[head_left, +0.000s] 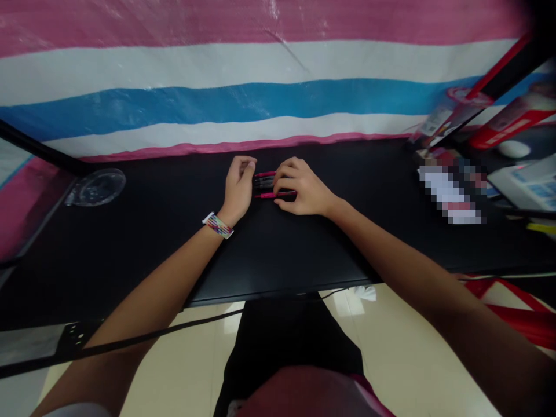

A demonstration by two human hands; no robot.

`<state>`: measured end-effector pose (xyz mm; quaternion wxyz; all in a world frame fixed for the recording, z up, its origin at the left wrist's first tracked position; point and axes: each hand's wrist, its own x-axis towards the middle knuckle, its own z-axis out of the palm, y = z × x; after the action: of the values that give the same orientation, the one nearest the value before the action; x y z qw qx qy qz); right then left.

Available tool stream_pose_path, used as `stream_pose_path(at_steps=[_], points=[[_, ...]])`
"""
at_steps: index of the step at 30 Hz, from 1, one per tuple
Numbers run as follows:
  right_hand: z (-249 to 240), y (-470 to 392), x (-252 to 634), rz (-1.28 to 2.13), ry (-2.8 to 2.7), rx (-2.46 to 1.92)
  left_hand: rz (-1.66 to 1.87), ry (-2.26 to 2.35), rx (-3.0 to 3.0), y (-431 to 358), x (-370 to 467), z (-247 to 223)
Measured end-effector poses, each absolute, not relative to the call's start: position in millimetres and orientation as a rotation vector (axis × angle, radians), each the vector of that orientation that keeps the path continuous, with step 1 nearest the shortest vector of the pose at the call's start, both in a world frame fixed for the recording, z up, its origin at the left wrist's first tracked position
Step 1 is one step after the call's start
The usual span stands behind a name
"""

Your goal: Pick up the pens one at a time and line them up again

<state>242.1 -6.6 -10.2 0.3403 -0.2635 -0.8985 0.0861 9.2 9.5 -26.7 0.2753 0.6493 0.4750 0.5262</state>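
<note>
Several pens lie side by side on the black desk point(278, 249), between my two hands. The nearest is a pink pen point(266, 196); behind it are dark and clear pens point(263, 182), then another pink one point(266, 174). My left hand point(240, 186) stands on its edge at their left ends, palm turned toward them, fingers curled inward and grasping nothing that shows. From the right, my right hand point(302, 188) reaches over the pens with bent fingers, its thumb and fingertips on them. Their right ends are hidden under it.
A clear plastic lid point(102, 187) rests at the left. Toward the right stand a clear cup point(452, 113), a red-and-white container point(512, 119), a white mouse-like object point(514, 149) and a blurred-out white item point(449, 194). A striped sheet point(260, 104) hangs behind the desk.
</note>
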Motion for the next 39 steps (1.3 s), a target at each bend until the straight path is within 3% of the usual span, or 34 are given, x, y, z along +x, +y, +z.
stream_pose_path(at_steps=[7, 16, 27, 39], points=[[-13, -9, 239, 0.238, -2.372, -0.677, 1.459, 1.228, 1.804, 0, 13, -15], [-3, -6, 248, 0.460, -2.018, -0.877, 1.148, 1.165, 2.302, -16, 14, 1], [-10, 20, 273, 0.972, -1.593, -0.923, 1.352, 1.262, 2.134, -7, 5, -1], [-12, 20, 266, 0.993, -1.525, -0.936, 1.369, 1.281, 1.836, 2, 4, -9]])
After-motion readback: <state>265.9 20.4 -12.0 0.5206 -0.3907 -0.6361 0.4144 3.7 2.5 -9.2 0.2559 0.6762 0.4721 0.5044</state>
